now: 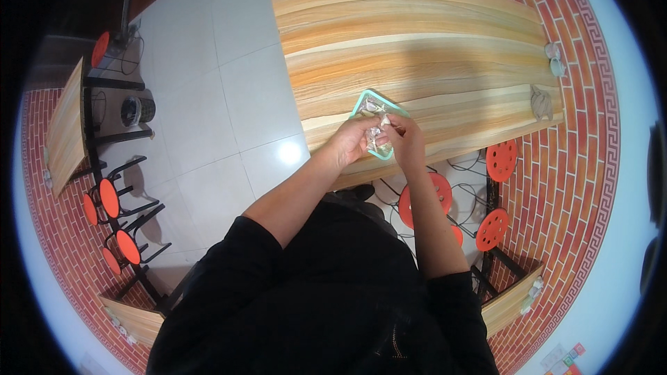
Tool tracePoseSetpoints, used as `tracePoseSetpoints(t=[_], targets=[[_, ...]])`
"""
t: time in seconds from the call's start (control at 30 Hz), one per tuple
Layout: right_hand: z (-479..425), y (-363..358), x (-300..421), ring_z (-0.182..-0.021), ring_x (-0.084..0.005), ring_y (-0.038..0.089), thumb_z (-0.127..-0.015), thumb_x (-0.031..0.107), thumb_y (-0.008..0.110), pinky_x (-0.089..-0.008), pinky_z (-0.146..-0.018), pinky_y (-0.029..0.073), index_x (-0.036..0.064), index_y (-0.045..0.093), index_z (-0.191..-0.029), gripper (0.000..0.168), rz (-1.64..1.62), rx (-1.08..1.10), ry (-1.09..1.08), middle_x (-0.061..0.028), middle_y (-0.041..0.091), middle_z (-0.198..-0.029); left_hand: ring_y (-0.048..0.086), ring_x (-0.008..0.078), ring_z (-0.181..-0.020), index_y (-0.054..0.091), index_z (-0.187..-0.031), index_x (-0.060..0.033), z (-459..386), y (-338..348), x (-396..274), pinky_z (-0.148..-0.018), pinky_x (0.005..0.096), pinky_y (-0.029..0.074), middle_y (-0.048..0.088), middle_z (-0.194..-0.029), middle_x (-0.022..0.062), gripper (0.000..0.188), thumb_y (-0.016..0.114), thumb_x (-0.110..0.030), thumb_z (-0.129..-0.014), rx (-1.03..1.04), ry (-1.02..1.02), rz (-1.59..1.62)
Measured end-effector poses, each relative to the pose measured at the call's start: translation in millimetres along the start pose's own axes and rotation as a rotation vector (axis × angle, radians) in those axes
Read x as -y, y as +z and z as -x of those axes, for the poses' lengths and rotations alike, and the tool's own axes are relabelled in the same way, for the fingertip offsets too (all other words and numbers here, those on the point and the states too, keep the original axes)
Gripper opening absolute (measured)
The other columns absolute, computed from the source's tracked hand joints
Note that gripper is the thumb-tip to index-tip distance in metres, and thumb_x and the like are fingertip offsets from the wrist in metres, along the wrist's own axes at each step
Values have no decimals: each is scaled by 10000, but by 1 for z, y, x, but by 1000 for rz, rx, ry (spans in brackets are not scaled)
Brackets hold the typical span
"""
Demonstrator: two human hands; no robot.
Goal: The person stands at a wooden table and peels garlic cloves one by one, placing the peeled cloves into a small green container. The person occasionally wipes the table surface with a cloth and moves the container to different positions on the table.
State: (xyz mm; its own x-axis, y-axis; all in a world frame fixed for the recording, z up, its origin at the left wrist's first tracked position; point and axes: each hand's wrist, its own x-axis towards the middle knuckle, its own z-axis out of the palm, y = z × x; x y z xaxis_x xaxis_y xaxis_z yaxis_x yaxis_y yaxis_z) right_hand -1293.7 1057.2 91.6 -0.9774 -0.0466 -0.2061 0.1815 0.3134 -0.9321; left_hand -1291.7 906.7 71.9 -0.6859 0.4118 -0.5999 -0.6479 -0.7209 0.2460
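A small turquoise-rimmed plastic basket (398,108) stands near the close edge of the wood-grain table (365,57). In it lie pale, purplish pieces that look like garlic bulbs (371,105) and cloves. Over the basket my left hand (356,138) and my right hand (405,133) meet. Between their fingertips is a small whitish piece, probably a garlic clove (385,120), pinched by my right thumb and fingers. The fingers of my left hand are curled around part of the same garlic, palm turned up; exactly what lies in that palm is partly hidden.
A crumpled grey-brown cloth (541,102) and small containers (555,60) sit at the table's right end by the brick-patterned wall. Red round stools (425,200) stand below the near edge. Off to the left are a waste bin (137,111), more stools and another table (66,130).
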Motion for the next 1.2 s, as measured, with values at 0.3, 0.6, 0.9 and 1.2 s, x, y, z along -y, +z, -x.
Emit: tracePoseSetpoints(t=[0.3, 0.6, 0.9, 1.2], targets=[[6, -7, -14, -734, -138, 597, -800, 86, 738, -289, -629, 487, -14, 673, -1028, 257, 148, 42, -42, -95, 627, -879, 660, 196, -910, 591, -1132, 53, 1, -8, 3, -817, 306, 584, 652, -1033, 124, 274, 640, -116, -923, -64, -51, -209], [11, -18, -13, -758, -197, 621, -807, 140, 722, -334, -655, 496, 27, 655, -1102, 323, 510, -19, -108, -103, 652, -920, 654, 193, -920, 613, -1097, 51, 20, -24, 1, -821, 311, 581, 654, -1037, 132, 268, 658, -141, -915, -198, -40, -164], [-35, 11, 4, -867, -308, 616, -715, 155, 740, -430, -745, 465, 80, 684, -888, 197, 1033, -9, -441, -122, 611, -885, 661, 187, -890, 621, -1092, 37, 15, -26, 4, -792, 301, 590, 664, -986, 113, 249, 656, -137, -917, -190, -21, -123], [-43, 12, -10, -813, -298, 618, -729, 163, 714, -435, -720, 457, 101, 703, -778, 80, 1018, -64, -395, -101, 609, -819, 664, 194, -894, 627, -1068, 39, 16, -22, 2, -781, 298, 592, 665, -988, 121, 239, 668, -133, -907, -226, -24, -97]])
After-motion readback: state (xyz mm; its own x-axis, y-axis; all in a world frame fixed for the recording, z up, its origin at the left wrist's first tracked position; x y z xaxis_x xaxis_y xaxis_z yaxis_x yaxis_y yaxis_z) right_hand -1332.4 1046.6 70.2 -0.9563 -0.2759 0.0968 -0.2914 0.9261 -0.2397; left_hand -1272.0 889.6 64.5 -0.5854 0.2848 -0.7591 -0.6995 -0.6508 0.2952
